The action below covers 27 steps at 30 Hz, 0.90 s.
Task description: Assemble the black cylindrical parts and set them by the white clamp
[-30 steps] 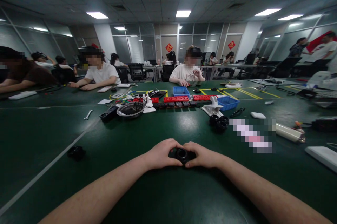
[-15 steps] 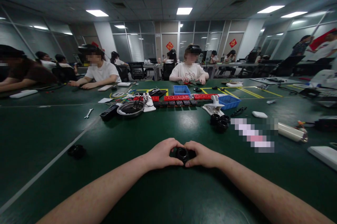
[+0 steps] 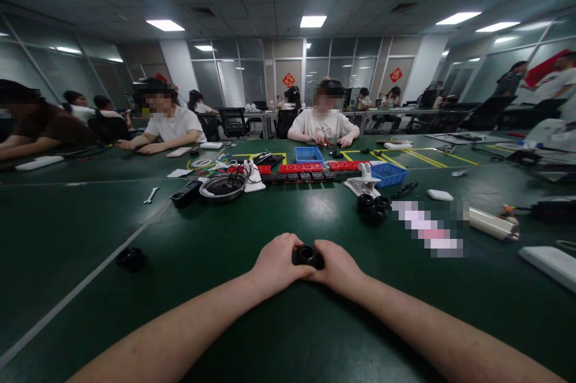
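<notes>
A black round part with a hole in its top (image 3: pixel 307 254) stands between my hands, just above or on the green table; the gap is too small to judge. My left hand (image 3: pixel 279 258) wraps its fingers round the left side, with the thumb across the near side. From the right, my right hand (image 3: pixel 336 266) closes on the same part, its fingertips partly hidden. Another black round part (image 3: pixel 131 259) lies by itself to the left. Several similar black round parts (image 3: pixel 377 212) sit clustered at the right, beyond my right hand.
Beyond my hands stand a metal bowl (image 3: pixel 224 195), a white clip base (image 3: pixel 361 182) and a blue bin (image 3: pixel 389 174). Red and black strips (image 3: pixel 300 167) lie across the middle. A wrench (image 3: pixel 152 195) is at the left, a cream cylinder (image 3: pixel 492 224) at the right. Other people sit opposite.
Both hands have turned slightly about the black part, and the thumbs have come closer together on its near side. The part has shifted a little left and away in view.
</notes>
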Tool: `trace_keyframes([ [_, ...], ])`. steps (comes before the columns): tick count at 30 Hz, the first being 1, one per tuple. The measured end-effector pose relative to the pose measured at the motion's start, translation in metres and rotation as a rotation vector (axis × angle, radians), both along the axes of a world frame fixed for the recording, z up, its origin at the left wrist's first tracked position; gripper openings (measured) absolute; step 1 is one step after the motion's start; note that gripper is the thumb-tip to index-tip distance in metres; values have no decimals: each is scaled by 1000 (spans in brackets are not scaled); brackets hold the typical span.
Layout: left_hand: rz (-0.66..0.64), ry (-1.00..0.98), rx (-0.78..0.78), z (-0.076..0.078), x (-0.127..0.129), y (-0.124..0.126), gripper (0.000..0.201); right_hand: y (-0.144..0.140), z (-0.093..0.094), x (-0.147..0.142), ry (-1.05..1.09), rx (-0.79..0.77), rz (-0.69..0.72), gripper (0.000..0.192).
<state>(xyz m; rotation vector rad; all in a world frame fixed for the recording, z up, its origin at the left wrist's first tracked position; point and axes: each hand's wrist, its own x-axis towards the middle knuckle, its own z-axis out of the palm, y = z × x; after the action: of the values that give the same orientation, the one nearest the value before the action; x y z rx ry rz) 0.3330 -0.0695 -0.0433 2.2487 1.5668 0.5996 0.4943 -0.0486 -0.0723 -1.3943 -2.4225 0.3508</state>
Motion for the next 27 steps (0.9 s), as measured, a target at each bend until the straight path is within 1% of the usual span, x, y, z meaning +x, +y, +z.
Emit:
trace_keyframes([
  [3, 30, 5, 26, -1, 1, 0, 36, -5, 0, -4, -54, 109, -56, 36],
  [5, -2, -1, 14, 1, 1, 1, 35, -6, 1, -3, -32, 124, -22, 42],
  [7, -61, -11, -3, 4, -2, 3, 34, -4, 3, 1, 39, 64, 77, 51],
  [9, -140, -20, -27, 6, -5, 5, 32, 1, 6, 6, 113, -46, 206, 56],
  [10, -184, -25, -41, 7, -7, 7, 33, 4, 8, 9, 136, -103, 264, 55],
  [12, -277, -36, -77, 8, -12, 10, 35, 10, 11, 14, 150, -201, 355, 46],
  [15, -375, -46, -112, 8, -16, 14, 38, 15, 15, 19, 148, -279, 443, 34],
  [21, -407, -51, -110, 6, -17, 17, 39, 17, 17, 19, 154, -296, 466, 32],
  [27, -401, -69, -107, 4, -17, 16, 40, 17, 17, 18, 166, -316, 453, 29],
])
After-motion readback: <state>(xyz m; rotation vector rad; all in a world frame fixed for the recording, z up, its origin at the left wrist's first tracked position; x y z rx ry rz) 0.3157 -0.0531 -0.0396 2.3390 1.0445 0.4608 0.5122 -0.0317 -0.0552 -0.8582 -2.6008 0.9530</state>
